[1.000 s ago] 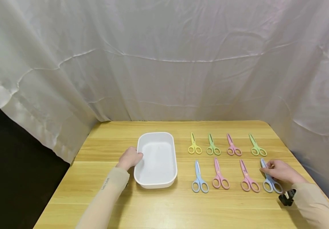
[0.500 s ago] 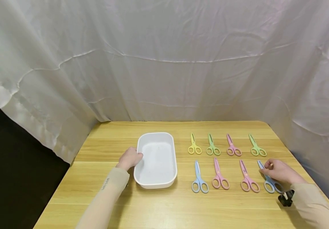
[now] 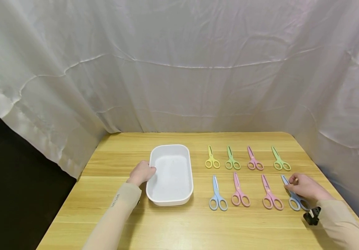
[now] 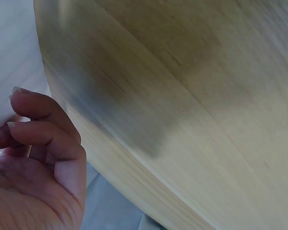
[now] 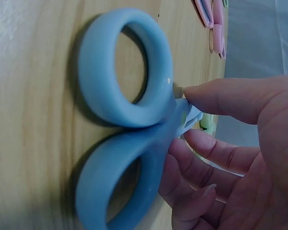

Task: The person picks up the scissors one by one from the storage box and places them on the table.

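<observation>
My left hand (image 3: 141, 172) grips the left rim of a white rectangular tray (image 3: 170, 200) on the table, its thumb over the edge. In the left wrist view, the fingers of my left hand (image 4: 43, 158) are curled. At the right, my right hand (image 3: 306, 186) pinches blue scissors (image 3: 294, 200) near the pivot, between thumb and fingers. The right wrist view shows the blue scissors' handle loops (image 5: 127, 129) close to the wood, with the right hand (image 5: 235, 158) beside them; their blades are mostly hidden there.
Several scissors lie in two rows: yellow (image 3: 212, 161), green (image 3: 231, 162), pink (image 3: 254, 163) and green (image 3: 280, 163) behind; blue (image 3: 218, 199), pink (image 3: 239, 196) and pink (image 3: 271, 199) in front. A grey curtain (image 3: 179, 86) stands behind the wooden table (image 3: 173, 229).
The blue scissors in my right hand have turned slightly, their tip shifting left and toward me, and then hold nearly still. My left hand and the tray have not moved.
</observation>
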Motion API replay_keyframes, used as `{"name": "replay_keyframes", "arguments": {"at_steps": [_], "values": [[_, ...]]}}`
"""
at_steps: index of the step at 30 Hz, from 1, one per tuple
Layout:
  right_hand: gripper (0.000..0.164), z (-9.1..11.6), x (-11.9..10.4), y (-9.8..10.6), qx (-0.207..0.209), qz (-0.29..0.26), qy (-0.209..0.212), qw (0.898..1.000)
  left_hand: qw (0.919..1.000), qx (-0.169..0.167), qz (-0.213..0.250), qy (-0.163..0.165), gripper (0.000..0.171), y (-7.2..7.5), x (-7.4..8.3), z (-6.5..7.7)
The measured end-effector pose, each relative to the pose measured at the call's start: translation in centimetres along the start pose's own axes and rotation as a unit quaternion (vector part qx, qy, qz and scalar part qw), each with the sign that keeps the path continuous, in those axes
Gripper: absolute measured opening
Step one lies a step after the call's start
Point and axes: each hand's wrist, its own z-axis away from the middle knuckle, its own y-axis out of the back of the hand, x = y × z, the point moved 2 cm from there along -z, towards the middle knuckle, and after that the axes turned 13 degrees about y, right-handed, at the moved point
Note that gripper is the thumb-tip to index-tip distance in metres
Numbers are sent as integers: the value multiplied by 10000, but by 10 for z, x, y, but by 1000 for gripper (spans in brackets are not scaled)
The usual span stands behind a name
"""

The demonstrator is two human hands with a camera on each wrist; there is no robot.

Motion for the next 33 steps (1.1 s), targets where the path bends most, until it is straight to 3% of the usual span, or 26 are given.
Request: {"name": "replay_keyframes", "arguments": {"at_steps": [11,23,28,33], "values": [[31,2,1,3,-22,44,-191,9998,10000,13,-67,-36,34,-1,3,-1],[33,-9,-14,5,491,308,3,9983,9989,-96,-437,-168,26,7,0,-2],[35,-21,-24,13,680,371,123,9969,9968,-106,-743,-268,48,17,-3,-1],[36,-34,-35,25,912,365,435,9942,9944,-173,-975,-365,68,39,2,4]]}}
